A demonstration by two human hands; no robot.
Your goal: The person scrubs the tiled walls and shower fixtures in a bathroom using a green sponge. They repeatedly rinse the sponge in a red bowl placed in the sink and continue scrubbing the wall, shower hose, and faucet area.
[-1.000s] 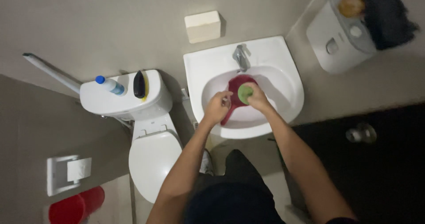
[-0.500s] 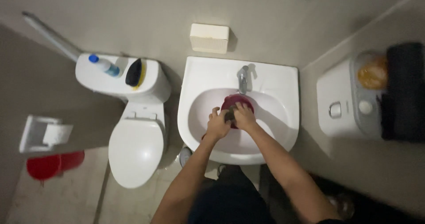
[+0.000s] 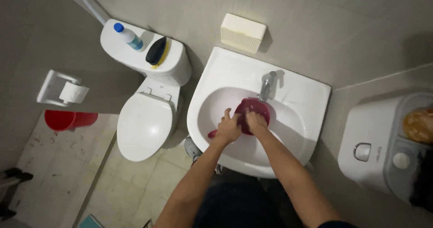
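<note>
A dark red plastic dipper (image 3: pixel 253 106) lies in the white sink (image 3: pixel 311 102), right under the metal tap (image 3: pixel 267 84). My left hand (image 3: pixel 229 128) grips the dipper's rim on its left side, and the red handle (image 3: pixel 212 134) pokes out below that hand. My right hand (image 3: pixel 256 119) is pressed into the dipper's bowl with its fingers curled. The green sponge that it held a second ago is hidden under those fingers.
A white toilet (image 3: pixel 144 125) stands left of the sink, with a blue-capped bottle (image 3: pixel 128 36) and a black object (image 3: pixel 156 50) on its tank. A cream box (image 3: pixel 243 33) hangs on the wall, with a paper-roll holder (image 3: pixel 63 89) and red bucket (image 3: pixel 70 119) far left. A white appliance (image 3: pixel 372 142) is at the right.
My head has moved closer and turned, so the sink looks bigger. My right hand went deeper into the dipper and now covers the green sponge. My left hand still holds the rim.
</note>
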